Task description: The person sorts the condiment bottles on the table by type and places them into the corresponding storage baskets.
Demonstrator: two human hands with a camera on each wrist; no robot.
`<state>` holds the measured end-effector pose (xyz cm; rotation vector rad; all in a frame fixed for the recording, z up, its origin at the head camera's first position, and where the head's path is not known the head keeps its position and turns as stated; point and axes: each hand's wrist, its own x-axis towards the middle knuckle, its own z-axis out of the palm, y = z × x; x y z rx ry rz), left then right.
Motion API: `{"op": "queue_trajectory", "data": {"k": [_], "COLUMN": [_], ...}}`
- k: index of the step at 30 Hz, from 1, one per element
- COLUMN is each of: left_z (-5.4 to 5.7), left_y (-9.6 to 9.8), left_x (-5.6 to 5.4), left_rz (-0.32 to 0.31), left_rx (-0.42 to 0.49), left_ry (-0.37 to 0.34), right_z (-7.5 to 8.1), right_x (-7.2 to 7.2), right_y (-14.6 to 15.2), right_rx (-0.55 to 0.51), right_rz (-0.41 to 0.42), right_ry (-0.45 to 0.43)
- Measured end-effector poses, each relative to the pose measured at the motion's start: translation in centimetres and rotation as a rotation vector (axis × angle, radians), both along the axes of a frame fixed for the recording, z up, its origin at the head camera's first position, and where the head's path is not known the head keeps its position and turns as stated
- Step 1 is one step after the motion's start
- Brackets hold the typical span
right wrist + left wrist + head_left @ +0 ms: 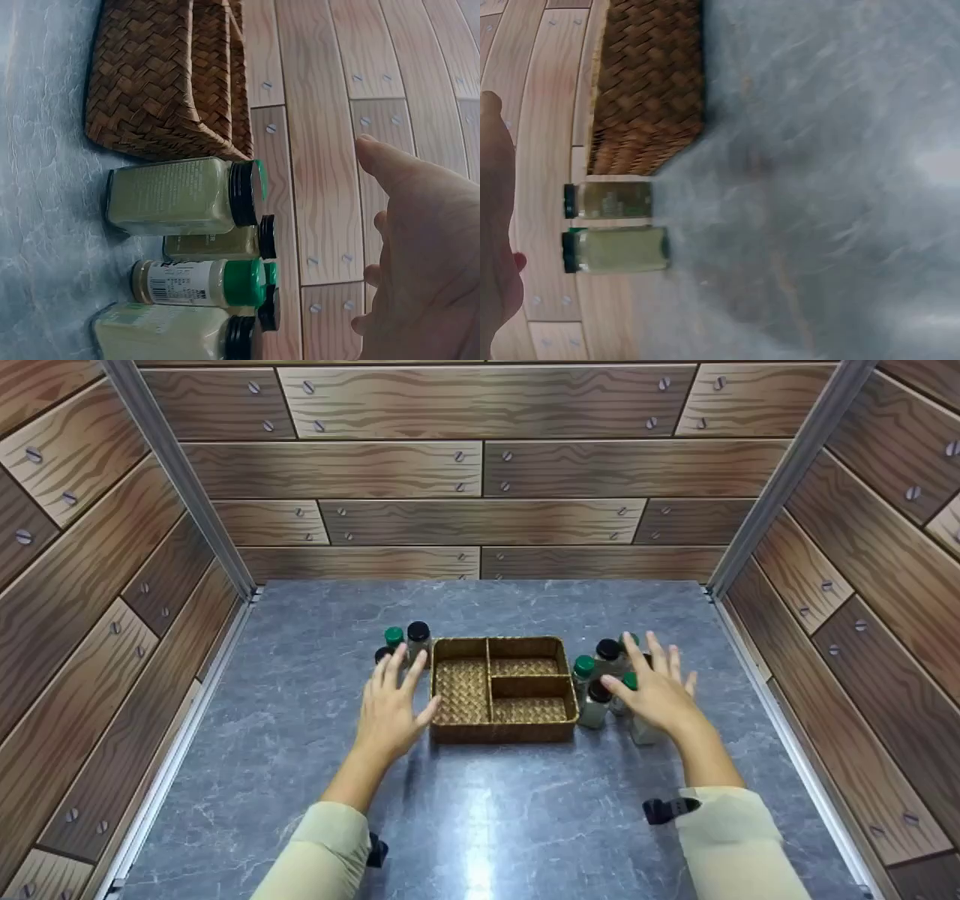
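Observation:
A brown woven basket (504,733) with three compartments stands mid-table, its woven floor showing in each. My left hand (390,712) hovers with spread fingers at its left side, overlapping a small group of spice jars with black and green caps, among them a black-capped jar (418,634). On the other side, my right hand (654,694), fingers also spread, is over several more spice jars, including a green-capped jar (583,667). Both hands hold nothing. The right wrist view shows a square glass jar (169,199) beside the basket and a labelled round bottle (184,283).
Wood-plank-patterned walls (480,469) enclose the grey marbled table (480,802) at the back and both sides. Metal strips run along the side edges. A dark strap piece (670,810) shows at the right cuff.

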<state>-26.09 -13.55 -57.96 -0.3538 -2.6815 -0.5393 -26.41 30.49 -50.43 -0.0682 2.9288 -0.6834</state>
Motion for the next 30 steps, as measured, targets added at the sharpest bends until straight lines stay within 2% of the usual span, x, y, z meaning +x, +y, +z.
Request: {"op": "queue_trajectory", "data": {"k": [6, 10, 14, 20, 26, 28, 30], "left_z": [-2.1, -3.3, -4.4, -6.1, -7.1, -7.4, -7.8], "left_y": [0.9, 1.5, 2.1, 2.5, 3.1, 3.3, 3.4], "left_x": [0.9, 0.9, 0.8, 0.5, -0.2, -0.2, -0.2], "left_rz": [-0.04, -0.057, -0.06, -0.087, -0.136, -0.144, -0.143], "left_rx": [0.072, 0.148, 0.278, 0.509, 0.799, 0.865, 0.892], "left_ry": [0.035, 0.007, -0.07, -0.217, -0.267, -0.291, -0.318], "right_z": [-1.1, -2.3, -3.5, -5.3, -7.2, -7.7, -8.2], "right_x": [1.0, 1.3, 1.8, 2.3, 2.4, 2.5, 2.5], "right_y": [1.5, 2.6, 3.5, 4.3, 4.5, 4.4, 4.3], "right_rx": [-0.076, -0.116, -0.172, -0.308, -0.397, -0.441, -0.473], "right_rz": [-0.025, -0.049, -0.075, -0.127, -0.233, -0.267, -0.299], "right_ry": [-0.003, -0.005, -0.011, 0.035, 0.09, 0.098, 0.095]}}
